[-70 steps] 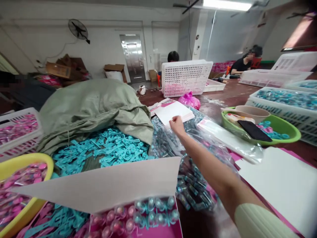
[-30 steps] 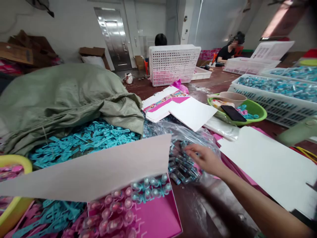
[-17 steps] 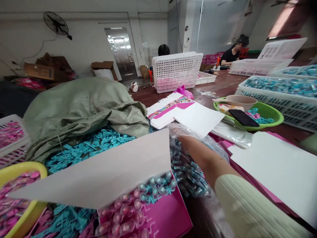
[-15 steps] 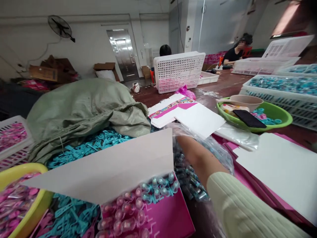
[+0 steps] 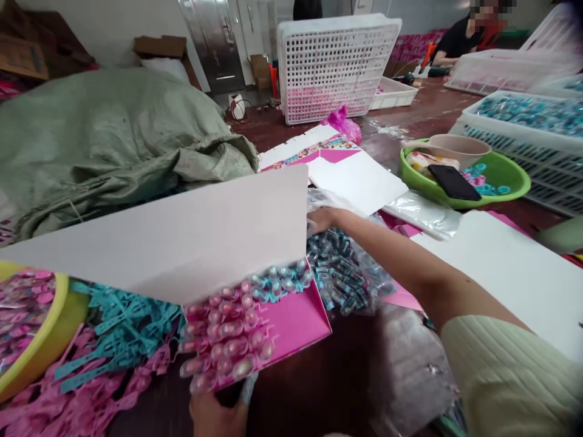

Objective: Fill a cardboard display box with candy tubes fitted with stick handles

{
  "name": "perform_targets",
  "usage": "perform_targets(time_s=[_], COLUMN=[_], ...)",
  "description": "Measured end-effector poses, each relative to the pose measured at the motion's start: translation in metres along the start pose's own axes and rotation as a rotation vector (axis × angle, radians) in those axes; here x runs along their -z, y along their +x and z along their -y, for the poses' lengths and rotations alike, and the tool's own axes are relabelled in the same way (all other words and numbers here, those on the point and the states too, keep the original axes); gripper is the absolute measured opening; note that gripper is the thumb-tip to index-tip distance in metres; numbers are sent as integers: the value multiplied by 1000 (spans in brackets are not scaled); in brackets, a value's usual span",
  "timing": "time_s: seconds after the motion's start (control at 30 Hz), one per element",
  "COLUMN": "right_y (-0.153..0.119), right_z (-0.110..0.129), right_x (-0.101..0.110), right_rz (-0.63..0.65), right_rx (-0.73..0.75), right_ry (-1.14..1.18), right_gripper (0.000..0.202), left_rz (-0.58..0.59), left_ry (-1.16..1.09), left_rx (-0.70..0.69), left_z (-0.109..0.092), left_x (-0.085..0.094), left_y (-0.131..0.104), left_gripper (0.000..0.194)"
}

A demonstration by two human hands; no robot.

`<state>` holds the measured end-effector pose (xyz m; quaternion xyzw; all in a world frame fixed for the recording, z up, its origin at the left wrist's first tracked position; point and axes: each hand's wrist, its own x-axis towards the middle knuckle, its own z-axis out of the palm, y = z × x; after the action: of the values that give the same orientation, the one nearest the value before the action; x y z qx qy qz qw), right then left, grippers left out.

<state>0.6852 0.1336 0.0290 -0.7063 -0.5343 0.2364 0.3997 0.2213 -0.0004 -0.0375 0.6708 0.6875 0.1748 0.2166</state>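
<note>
A pink box (image 5: 303, 321) stands open with its white lid (image 5: 228, 233) raised. Rows of clear-capped pink pieces (image 5: 232, 328) and teal pieces (image 5: 282, 279) fill part of it. Behind the lid's right edge, my right hand (image 5: 324, 220) has its fingers curled at the rim of a clear plastic bag (image 5: 378, 273); the fingertips are partly hidden. Small dark teal tubes (image 5: 341, 273) lie in that bag. Low in the picture, my left hand (image 5: 218, 416) is at the box's front edge. A pale, blurred strip shows beside it, and most of its fingers are out of sight.
Loose teal clips (image 5: 127, 321) and pink clips (image 5: 86, 394) lie left, beside a yellow basin (image 5: 75, 315). A large green sack (image 5: 104, 127) stands behind. On the right are white cardboard sheets (image 5: 505, 267), a green basin (image 5: 510, 182) and crates (image 5: 523, 152). A person (image 5: 455, 42) sits farther back.
The view has tilted down and shifted. My right hand, formerly hidden in the bag, now shows at its rim, and more tubes are exposed. My left hand has come into view below the box.
</note>
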Motion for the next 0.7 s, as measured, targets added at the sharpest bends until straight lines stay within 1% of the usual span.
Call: perform_targets(time_s=[0.07,0.1,0.17,0.23,0.27,0.3,0.37,0.43,0.47,0.5,0.53,0.57,0.63,0.7], right_y=[-9,-20,-55,-104,-132,-163,-229,-293,-319,-341,-356,-364,-367,-359], right_z=[2,3,5,11,16,22,31,31,26,18,8,-3,-25,-41], right_x=[14,23,37,41,37,28,1,-31,-45,-55,-62,-66,-66,-59], right_rz=[119,148,139,81,54,30,40,10,-15,-49,-99,-105,-81,-49], right_rx=[22,38,79,126,148,171,217,255,252,236,211,211,292,406], right_ry=[-89,-130,-199,-261,-280,-303,-341,-538,-625,-697,-738,-735,-690,-684], right_gripper=[26,29,37,40,39,38,34,39,44,47,46,48,51,49], left_rz=[-11,-27,-54,-56,-52,-52,-57,-40,-20,-4,-6,-35,-157,-260], left_ry=[-8,-13,-10,12,23,28,10,-38,-65,-91,-112,-125,-117,-23], left_rx=[-128,-182,-242,-267,-274,-279,-295,-342,-379,-416,-448,-475,-512,-533], left_z=[-6,-10,-19,-25,-27,-27,-24,-18,-14,-10,-6,-3,2,3], left_x=[-4,-5,-9,-14,-17,-19,-22,-18,-14,-7,2,14,44,77], left_y=[3,3,5,5,5,4,-1,-7,-9,-9,-7,-2,17,46], left_gripper=[72,71,70,70,70,70,71,70,69,69,70,70,64,51])
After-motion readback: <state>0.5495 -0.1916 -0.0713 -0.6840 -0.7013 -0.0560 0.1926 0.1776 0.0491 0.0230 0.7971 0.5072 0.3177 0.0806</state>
